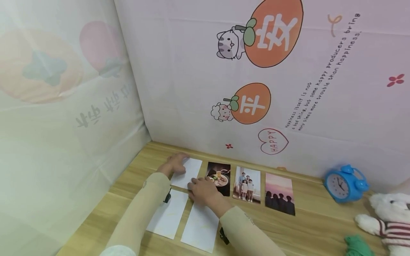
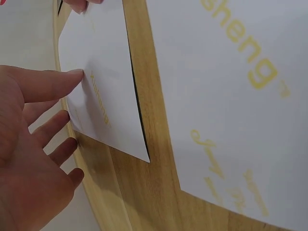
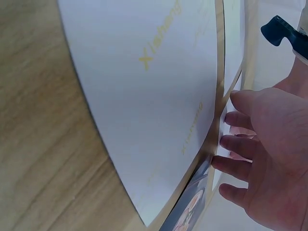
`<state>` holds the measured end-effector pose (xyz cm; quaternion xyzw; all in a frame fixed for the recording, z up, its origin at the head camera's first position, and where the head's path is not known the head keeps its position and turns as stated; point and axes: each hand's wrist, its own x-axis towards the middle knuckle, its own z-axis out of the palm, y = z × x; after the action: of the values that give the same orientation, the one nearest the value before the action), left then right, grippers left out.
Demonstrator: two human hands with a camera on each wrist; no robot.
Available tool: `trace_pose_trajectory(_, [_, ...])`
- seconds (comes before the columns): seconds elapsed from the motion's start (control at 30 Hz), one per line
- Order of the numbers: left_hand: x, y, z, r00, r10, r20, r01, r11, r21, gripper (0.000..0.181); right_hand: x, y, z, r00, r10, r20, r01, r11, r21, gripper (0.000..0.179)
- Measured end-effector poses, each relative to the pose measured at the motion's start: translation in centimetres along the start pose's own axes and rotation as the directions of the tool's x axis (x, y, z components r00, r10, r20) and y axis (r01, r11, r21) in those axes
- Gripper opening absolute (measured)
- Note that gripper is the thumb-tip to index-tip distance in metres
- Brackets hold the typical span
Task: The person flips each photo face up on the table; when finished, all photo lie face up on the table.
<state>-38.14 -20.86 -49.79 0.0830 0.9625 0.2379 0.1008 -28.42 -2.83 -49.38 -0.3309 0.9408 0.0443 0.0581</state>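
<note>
A blank-side-up photo card (image 1: 189,172) lies at the back left of the table, its white back printed with faint yellow lettering. At its left edge is my left hand (image 1: 175,163); in the left wrist view the thumb (image 2: 72,79) touches the white back, with the other fingers spread along the edge. My right hand (image 1: 203,190) rests by the card's near right corner, fingers extended. Two more face-down photo cards, a left one (image 1: 168,215) and a right one (image 1: 201,227), lie nearer. The right wrist view shows the right hand (image 3: 274,149) beyond the right one.
Face-up photos of food (image 1: 221,172), a family (image 1: 246,185) and silhouettes at sunset (image 1: 279,193) continue the back row. Farther right are a blue alarm clock (image 1: 344,183), a white plush bear (image 1: 390,213) and a green object (image 1: 358,245). Printed cloth walls (image 1: 192,89) border the wooden table.
</note>
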Motion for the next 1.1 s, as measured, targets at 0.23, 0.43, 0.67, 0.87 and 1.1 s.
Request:
trace_pose_trajectory(0.23, [0.0,-0.2,0.2,1.000,-0.013,-0.022,0.013,1.000,-0.013,0.072,0.1,-0.2,0.2,1.000,0.015,0.005,-0.015,1.000,-0.005,0.038])
trace_pose_trajectory(0.43, [0.4,-0.6,0.2,0.999,-0.043,-0.004,0.043,0.998,-0.036,0.075,0.2,-0.2,0.2,1.000,0.013,0.008,-0.013,1.000,0.001,0.038])
trace_pose_trajectory(0.67, [0.9,-0.6,0.1,0.998,-0.048,0.027,0.049,0.998,-0.031,0.076,0.0,-0.1,0.0,0.999,0.027,0.021,-0.027,1.000,-0.007,0.039])
trace_pose_trajectory(0.87, [1.1,-0.8,-0.2,0.997,-0.056,0.057,0.055,0.998,0.026,0.075,-0.3,-0.3,0.2,1.000,0.013,0.023,-0.013,1.000,-0.014,0.039])
trace_pose_trajectory(1.1, [1.5,-0.7,-0.7,0.995,-0.061,0.073,0.059,0.997,0.040,0.075,-0.4,-0.4,-0.3,1.000,0.012,0.023,-0.012,1.000,-0.001,0.039])
